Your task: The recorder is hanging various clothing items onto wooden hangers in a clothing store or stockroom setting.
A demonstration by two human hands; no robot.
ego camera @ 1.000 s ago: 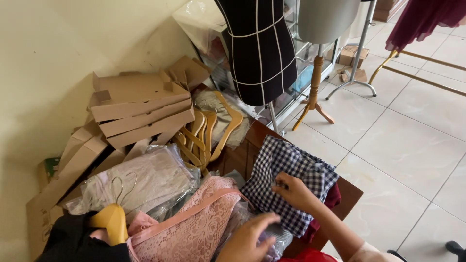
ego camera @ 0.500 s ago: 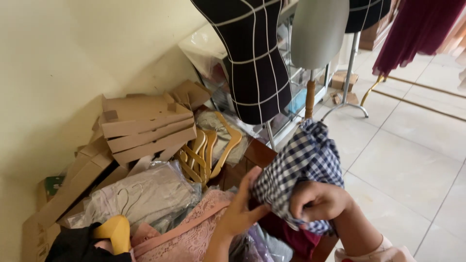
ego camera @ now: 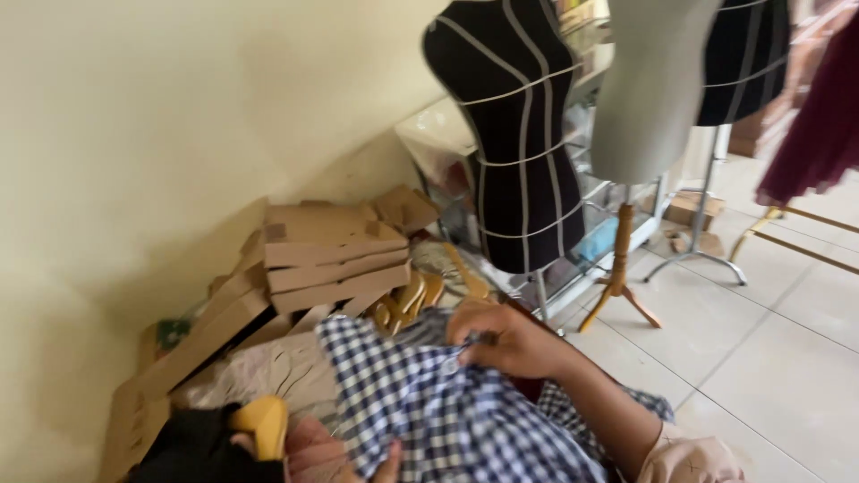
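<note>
Hands: right hand [ego camera: 506, 343] pinching one checked garment [ego camera: 429, 411] | left hand [ego camera: 335, 456] beneath, grip unclear | mannequins: three

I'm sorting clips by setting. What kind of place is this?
Probably a clothing or tailoring shop: dress forms on stands, wooden hangers, stacked flat cardboard boxes.

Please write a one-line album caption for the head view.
Two hands spread a blue checked garment beside flat cardboard boxes.
</note>
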